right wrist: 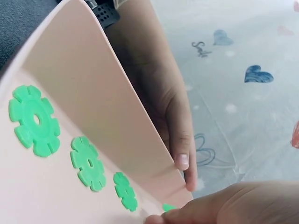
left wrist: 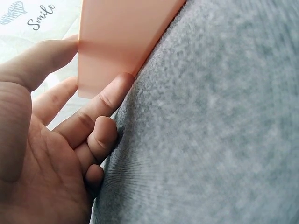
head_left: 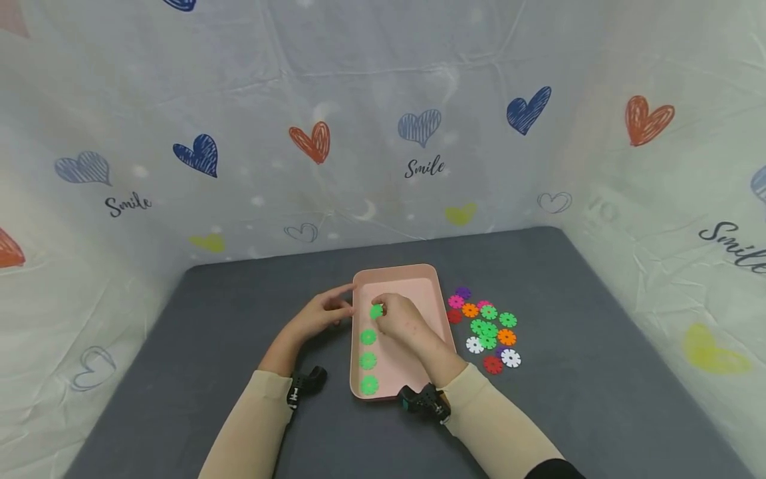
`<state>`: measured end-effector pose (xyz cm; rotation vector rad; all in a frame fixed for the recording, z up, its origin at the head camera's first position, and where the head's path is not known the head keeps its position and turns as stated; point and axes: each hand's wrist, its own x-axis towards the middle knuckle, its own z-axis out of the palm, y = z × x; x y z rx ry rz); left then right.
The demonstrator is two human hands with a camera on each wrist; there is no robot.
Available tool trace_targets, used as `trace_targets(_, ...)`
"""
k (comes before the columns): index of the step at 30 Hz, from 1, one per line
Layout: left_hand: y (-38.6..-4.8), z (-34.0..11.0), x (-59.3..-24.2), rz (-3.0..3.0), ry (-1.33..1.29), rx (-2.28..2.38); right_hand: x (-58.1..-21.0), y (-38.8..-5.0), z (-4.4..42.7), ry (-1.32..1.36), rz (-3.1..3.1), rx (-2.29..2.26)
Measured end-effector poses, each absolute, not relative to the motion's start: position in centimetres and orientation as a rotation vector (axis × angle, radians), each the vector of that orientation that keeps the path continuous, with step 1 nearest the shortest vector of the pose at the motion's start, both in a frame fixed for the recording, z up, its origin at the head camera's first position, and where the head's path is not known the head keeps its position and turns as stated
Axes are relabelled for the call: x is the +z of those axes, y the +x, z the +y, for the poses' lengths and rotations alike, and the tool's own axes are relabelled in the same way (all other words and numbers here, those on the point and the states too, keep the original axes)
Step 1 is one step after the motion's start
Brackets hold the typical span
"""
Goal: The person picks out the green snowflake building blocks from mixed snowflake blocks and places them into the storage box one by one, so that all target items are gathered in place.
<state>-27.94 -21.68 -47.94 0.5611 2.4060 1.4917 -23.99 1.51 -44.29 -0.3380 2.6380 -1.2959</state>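
A pink rectangular tray (head_left: 419,283) lies on the table. Three green notched plastic discs (head_left: 368,360) form a column along its left side. My right hand (head_left: 403,322) reaches into the tray and pinches another green disc (head_left: 376,311) at the top of that column; in the right wrist view the fingers hide most of this disc (right wrist: 168,206). My left hand (head_left: 323,313) rests its extended fingertips against the outside of the tray's left wall. In the left wrist view, its other fingers (left wrist: 103,132) bend loosely near the cloth and hold nothing.
To the right of the tray lies a loose group of notched discs: green (head_left: 507,320), orange (head_left: 507,337), white (head_left: 510,358), red (head_left: 493,364), pink and purple, some overlapping. A grey cloth (head_left: 239,306) covers the table. Printed curtains (head_left: 359,193) surround its back and sides.
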Motion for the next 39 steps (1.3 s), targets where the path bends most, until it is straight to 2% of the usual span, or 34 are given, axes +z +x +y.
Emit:
trace_targets(13,-27.9,-21.6,-48.8,2.408,0.582,1.489,-45.9,-24.1,1.2,-0.399,2.585,-1.332)
trace_targets(21,-28.0,-21.7,-48.6,2.431,0.568,1.471,-45.4,-23.8,1.3,-0.427,2.548,-1.346)
trace_targets(26,-28.0,-21.8,-48.5,2.433,0.546,1.473,-43.8,-23.4,2.0,-0.470,2.484,-1.367)
trace_targets(34,-28.0,-21.7,-48.4,2.445,0.527,1.457,-40.0,-23.9,7.8,-0.627,2.499,-1.461)
trace_targets(39,-27.5,-21.3,-47.5,2.451,0.522,1.447,-39.1,-24.8,13.3,-0.475,2.692,-1.363)
